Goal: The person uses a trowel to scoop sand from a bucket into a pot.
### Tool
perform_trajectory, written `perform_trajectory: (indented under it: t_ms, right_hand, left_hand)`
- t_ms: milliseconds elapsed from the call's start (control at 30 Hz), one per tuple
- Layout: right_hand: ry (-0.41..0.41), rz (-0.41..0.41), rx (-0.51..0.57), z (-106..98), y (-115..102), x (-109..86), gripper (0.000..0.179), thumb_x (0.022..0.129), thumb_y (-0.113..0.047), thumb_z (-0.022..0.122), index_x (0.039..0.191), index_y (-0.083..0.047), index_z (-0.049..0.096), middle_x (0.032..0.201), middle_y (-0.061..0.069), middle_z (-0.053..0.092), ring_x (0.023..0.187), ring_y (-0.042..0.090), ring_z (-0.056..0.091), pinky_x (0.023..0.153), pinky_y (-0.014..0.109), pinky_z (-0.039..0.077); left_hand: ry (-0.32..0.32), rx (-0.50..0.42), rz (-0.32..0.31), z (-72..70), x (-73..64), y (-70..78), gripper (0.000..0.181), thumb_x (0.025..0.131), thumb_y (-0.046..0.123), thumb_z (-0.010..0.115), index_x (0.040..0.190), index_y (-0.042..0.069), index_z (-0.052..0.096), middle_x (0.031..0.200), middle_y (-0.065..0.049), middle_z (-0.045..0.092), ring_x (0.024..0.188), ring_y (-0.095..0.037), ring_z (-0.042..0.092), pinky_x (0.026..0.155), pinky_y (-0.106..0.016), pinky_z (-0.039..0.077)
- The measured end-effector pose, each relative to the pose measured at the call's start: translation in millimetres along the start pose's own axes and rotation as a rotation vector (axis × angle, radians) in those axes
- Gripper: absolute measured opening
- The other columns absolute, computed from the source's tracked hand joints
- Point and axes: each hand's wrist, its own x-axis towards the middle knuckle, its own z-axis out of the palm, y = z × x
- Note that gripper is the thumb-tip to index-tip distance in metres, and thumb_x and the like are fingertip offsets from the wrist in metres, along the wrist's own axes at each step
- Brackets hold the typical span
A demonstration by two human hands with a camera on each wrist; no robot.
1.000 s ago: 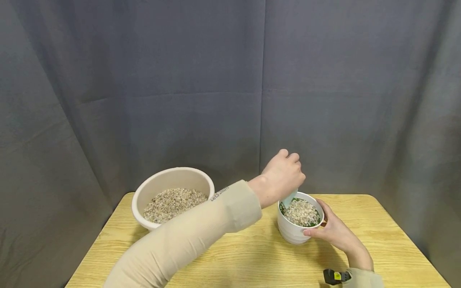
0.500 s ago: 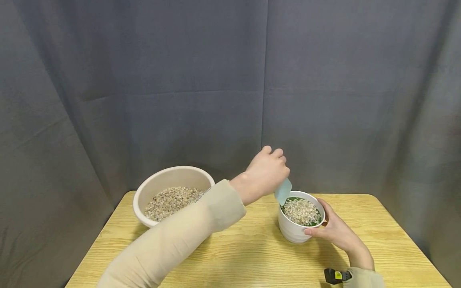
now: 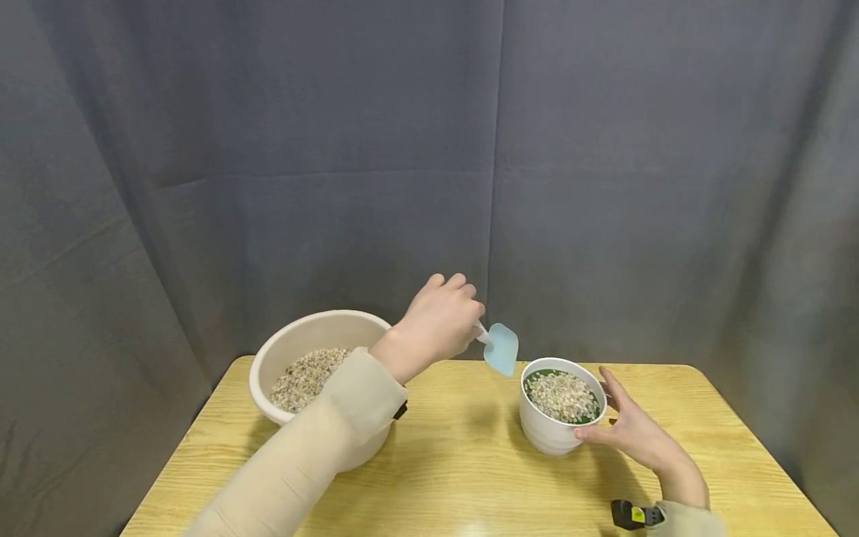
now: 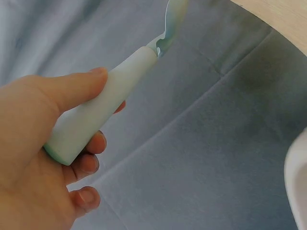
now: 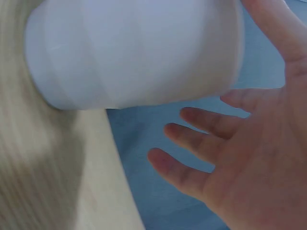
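My left hand [image 3: 436, 317] grips a small trowel by its pale, thick handle [image 4: 110, 96], thumb laid along it. The trowel's light blue blade [image 3: 502, 349] points right, in the air between basin and pot. On the right of the table stands a white ribbed pot [image 3: 552, 436], with pale gravel [image 3: 562, 395] heaped over a green layer inside. My right hand [image 3: 640, 436] is around the pot's right side, thumb at the near rim. In the right wrist view, the spread fingers [image 5: 182, 172] of that hand are nearly straight, with a gap between most of them and the pot.
A cream basin [image 3: 265, 373] holding more gravel [image 3: 305, 380] stands on the left of the wooden table [image 3: 463, 477], partly behind my left forearm. A grey curtain [image 3: 376, 149] hangs behind the table. A black strap piece [image 3: 634, 514] sits at my right wrist.
My left hand has moved left with the trowel, whose blade has come up out of the pot. My right hand has shifted slightly right, its fingers loosening from the pot.
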Motion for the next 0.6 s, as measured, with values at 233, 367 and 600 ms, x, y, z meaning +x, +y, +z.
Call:
perform_trajectory:
  t_ms: [233,367,600]
  right_hand:
    - [0.11,-0.037,-0.191,-8.5,-17.3,-8.0,0.104,0.08,-0.029,0.082,0.154,0.001,0.015,0.149,0.035,0.025,0.134,0.054,0.026,0.096,0.068,0.032]
    - [0.161,-0.033,-0.309,-13.2,-33.3,-11.0,0.1,0.081,-0.04,0.08,0.152,0.002,0.023,0.148,0.034,0.028,0.133,0.054,0.028,0.097,0.07,0.029]
    - [0.236,-0.053,-0.378,-6.2,-60.2,-13.9,0.09,0.083,-0.043,0.077,0.15,-0.002,0.032,0.147,0.03,0.033,0.131,0.053,0.032,0.097,0.068,0.03]
  left_hand:
    - [0.032,-0.143,-0.082,6.7,-25.7,-14.3,0.013,0.091,0.035,0.069,0.088,0.024,0.074,0.082,0.007,0.056,0.079,-0.016,0.045,0.069,-0.03,0.033]
    - [0.092,-0.283,-0.141,10.6,-48.5,-22.2,0.014,0.092,0.034,0.068,0.086,0.022,0.073,0.078,0.008,0.053,0.077,-0.016,0.043,0.069,-0.031,0.033]
    - [0.192,-0.423,-0.232,18.1,-92.4,-35.2,0.014,0.089,0.029,0.072,0.095,0.016,0.075,0.082,0.006,0.058,0.079,-0.017,0.046,0.071,-0.033,0.035]
